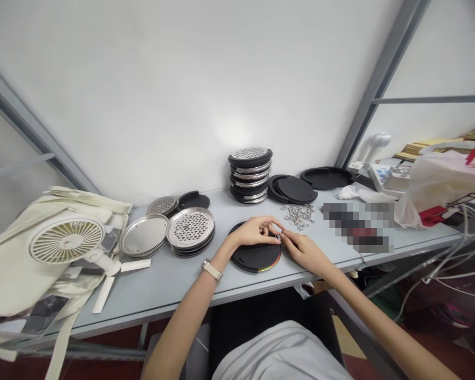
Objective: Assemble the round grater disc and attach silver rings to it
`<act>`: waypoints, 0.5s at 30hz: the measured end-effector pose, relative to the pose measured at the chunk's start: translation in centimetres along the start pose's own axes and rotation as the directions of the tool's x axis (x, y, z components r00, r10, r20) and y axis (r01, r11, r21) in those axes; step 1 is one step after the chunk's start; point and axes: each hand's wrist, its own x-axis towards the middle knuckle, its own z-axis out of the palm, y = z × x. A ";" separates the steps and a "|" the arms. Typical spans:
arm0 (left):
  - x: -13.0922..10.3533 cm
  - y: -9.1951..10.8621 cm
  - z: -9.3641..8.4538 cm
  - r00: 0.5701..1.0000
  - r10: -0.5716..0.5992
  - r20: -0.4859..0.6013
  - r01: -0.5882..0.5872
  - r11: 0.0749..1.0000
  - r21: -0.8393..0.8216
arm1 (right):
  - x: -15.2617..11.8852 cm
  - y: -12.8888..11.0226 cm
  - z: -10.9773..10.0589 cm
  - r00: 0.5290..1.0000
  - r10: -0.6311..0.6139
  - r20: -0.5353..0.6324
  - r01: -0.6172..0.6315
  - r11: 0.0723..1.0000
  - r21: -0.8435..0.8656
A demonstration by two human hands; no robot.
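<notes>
1. Working at one spot with both hands, you have your left hand point(259, 232) and right hand point(302, 249) meeting over the right part of a black disc point(257, 258), just above the table point(142, 289)
2. Your left thumb and forefinger are narrow, pinched about a small shiny piece point(277, 237); your right fingertips are drawn together right beside it, but whether they grip it too, you cannot tell from here
3. The disc lies flat under your left fingers, its edge nearest you showing a coloured strip
4. Just beyond your right fingers is a loose heap of metal clips point(300, 215); past it lie black lids point(296, 188), and farther right a black tray point(328, 178)
5. Beyond your left fingers stands a tall stack of black and metal discs point(250, 177); well to their left sit grater plates point(190, 228) and plain metal plates point(143, 235)
6. The step in hand looks like fine fingertip work on the shiny piece; from here, the move calls for a light, steady pinch, with the disc kept flat beneath your fingers
</notes>
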 end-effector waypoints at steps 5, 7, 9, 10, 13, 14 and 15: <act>0.0 0.0 -0.1 1.000 0.027 0.007 -0.027 1.000 -0.013 | 0.1 0.0 0.1 1.000 0.013 0.011 -0.013 1.000 -0.019; 0.0 0.0 -0.1 0.999 0.031 0.008 -0.031 1.000 -0.004 | 0.1 0.0 0.1 1.000 0.014 0.013 -0.013 1.000 -0.017; 0.0 0.0 -0.1 0.999 0.031 0.008 -0.031 0.999 0.007 | 0.1 0.1 0.1 1.000 0.013 0.013 -0.012 1.000 -0.012; 0.0 0.0 -0.1 1.000 0.030 0.007 -0.030 0.999 0.011 | 0.1 0.1 0.2 1.000 0.011 0.011 -0.011 1.000 -0.010; 0.0 0.0 -0.1 1.000 0.022 0.003 -0.022 1.000 0.019 | 0.1 0.1 0.2 1.000 -0.001 -0.003 0.001 1.000 -0.008; 0.0 0.0 -0.1 1.000 0.021 0.001 -0.021 0.999 0.025 | 0.1 0.0 0.2 1.000 -0.008 -0.006 0.008 1.000 -0.008; 0.0 0.0 -0.1 1.000 0.020 0.000 -0.020 0.999 0.033 | 0.1 0.0 0.2 1.000 -0.015 -0.008 0.015 1.000 -0.009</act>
